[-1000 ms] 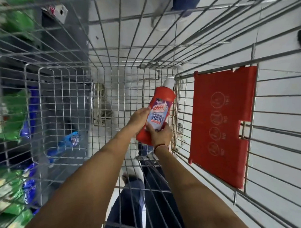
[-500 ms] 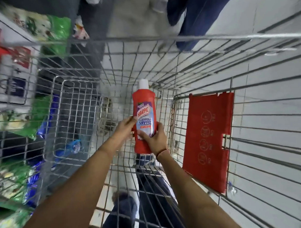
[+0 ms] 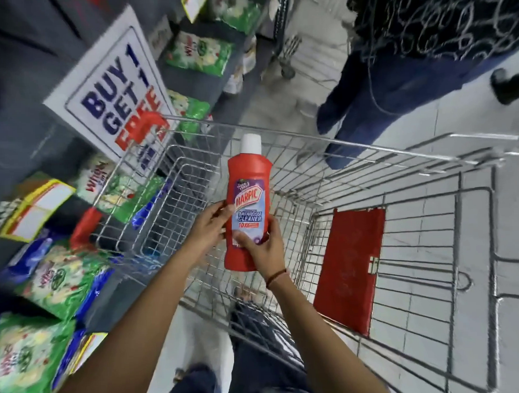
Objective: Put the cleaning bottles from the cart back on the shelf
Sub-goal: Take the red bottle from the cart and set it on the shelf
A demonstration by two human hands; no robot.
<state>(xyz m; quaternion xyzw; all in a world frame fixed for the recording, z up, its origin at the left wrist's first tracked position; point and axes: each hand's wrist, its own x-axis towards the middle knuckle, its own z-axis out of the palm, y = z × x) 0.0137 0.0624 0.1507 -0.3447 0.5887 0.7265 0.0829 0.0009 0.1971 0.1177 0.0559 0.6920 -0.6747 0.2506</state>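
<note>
I hold a red Harpic bathroom cleaner bottle (image 3: 248,193) with a white cap upright above the wire shopping cart (image 3: 354,175). My left hand (image 3: 208,227) grips its left side at the label. My right hand (image 3: 261,249) wraps the lower right part of the bottle, thumb across the label. The cart's basket looks bare inside apart from its red child-seat flap (image 3: 350,269). The grey shelf (image 3: 22,87) runs along the left, holding green and blue detergent packs.
A white "BUY 1 GET 1 FREE" sign (image 3: 113,92) sticks out from the shelf over the cart's left corner. A person in blue jeans (image 3: 375,86) stands just beyond the cart's far end. Another cart handle (image 3: 486,141) shows at right. White tiled floor lies to the right.
The bottle has come up from low in the cart to above its rim and turned upright, both hands still on it. My view has lifted toward the shelf and aisle.
</note>
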